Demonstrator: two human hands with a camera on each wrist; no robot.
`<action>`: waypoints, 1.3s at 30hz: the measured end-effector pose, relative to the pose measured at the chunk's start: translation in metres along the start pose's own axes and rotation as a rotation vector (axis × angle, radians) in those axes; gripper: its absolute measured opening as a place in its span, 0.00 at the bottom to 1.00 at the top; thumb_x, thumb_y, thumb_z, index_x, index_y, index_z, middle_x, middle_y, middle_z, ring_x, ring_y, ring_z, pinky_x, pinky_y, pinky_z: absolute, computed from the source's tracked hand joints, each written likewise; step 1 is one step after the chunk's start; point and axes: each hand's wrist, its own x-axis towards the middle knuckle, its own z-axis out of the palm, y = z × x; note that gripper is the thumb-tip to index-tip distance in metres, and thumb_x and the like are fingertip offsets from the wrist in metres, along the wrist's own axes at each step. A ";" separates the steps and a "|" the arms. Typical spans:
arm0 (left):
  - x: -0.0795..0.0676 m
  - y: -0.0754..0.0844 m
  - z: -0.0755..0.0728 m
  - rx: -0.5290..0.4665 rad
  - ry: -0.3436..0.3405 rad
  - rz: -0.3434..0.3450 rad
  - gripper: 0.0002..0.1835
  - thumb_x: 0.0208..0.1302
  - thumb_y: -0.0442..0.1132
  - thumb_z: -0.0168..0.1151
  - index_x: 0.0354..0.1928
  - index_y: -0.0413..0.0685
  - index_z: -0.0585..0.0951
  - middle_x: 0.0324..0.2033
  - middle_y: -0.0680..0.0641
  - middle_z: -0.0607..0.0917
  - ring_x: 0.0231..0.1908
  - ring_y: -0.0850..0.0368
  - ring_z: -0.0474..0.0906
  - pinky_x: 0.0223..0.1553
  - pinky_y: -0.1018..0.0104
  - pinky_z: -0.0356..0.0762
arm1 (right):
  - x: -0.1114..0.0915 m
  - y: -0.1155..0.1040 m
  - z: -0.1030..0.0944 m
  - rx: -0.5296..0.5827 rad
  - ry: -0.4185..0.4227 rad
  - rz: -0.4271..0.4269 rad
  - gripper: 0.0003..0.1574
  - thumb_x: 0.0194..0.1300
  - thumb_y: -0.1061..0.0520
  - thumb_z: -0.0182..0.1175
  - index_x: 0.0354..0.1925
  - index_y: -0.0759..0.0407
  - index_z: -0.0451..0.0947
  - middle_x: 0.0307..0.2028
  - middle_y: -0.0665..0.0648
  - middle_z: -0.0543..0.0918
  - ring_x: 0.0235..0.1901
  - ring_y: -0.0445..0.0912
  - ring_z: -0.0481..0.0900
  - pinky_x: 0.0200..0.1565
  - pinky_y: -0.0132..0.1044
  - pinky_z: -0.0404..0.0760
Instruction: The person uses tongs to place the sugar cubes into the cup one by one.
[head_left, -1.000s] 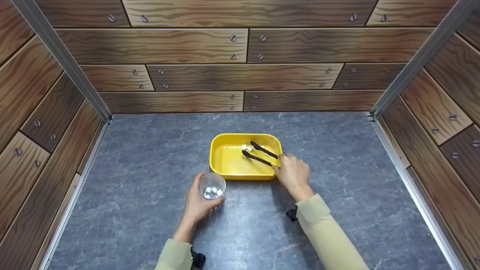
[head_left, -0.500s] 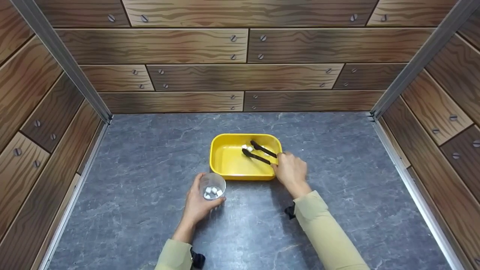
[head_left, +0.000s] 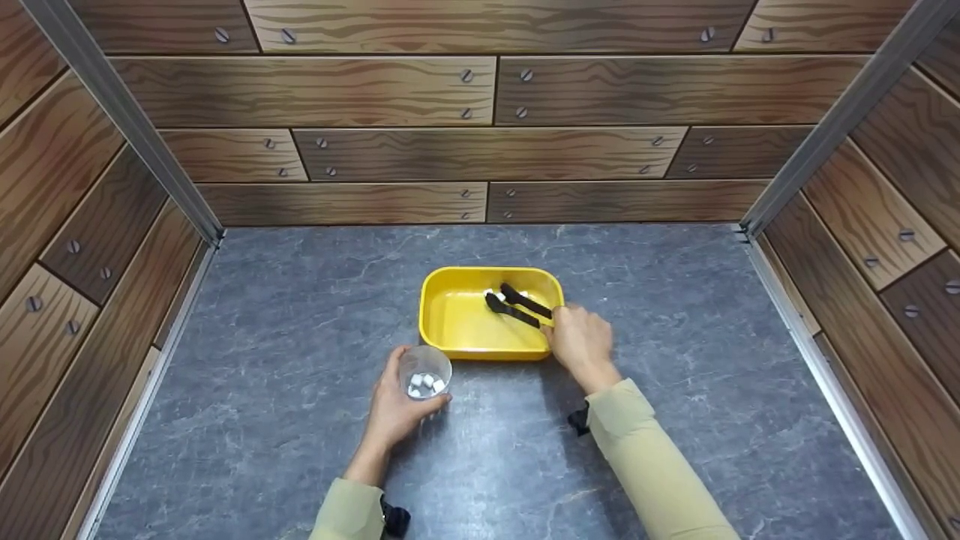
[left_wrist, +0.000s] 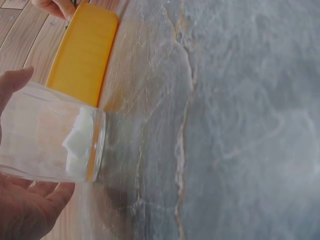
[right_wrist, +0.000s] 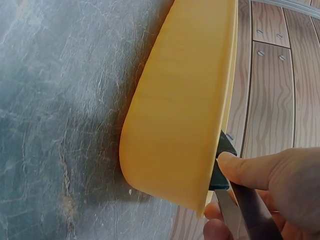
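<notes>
My left hand (head_left: 401, 409) grips a clear cup (left_wrist: 35, 130) by its sides, thumb and fingers curled round it. Several white cubes (head_left: 427, 381) lie at the bottom of the cup. In my right hand (head_left: 583, 341) is a pair of tongs (right_wrist: 255, 210) with metal arms and black tips, pinched between thumb and fingers. The black tips (head_left: 514, 309) reach down into a yellow tray (head_left: 431, 315), close around a few white cubes (head_left: 488, 293) near its far right part. One tip partly hides those cubes. The cup stands just in front of the tray's near left corner.
A grey marbled tabletop (head_left: 300, 322) bears the tray and cup. Wood-patterned panels (head_left: 390, 154) close off the back and both sides, with metal posts (head_left: 135, 120) at the corners. Each wrist carries a black camera (head_left: 395, 517).
The two tips of the tongs have come closer together over the white cubes. My right hand has shifted slightly to the left. The left hand and cup have stayed put.
</notes>
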 end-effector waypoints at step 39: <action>0.004 -0.006 -0.003 -0.034 -0.062 0.029 0.56 0.36 0.48 0.84 0.69 0.46 0.64 0.61 0.40 0.73 0.59 0.41 0.71 0.59 0.44 0.70 | -0.026 -0.002 -0.014 0.164 -0.012 -0.059 0.11 0.61 0.46 0.69 0.30 0.52 0.85 0.26 0.55 0.82 0.21 0.50 0.75 0.22 0.46 0.74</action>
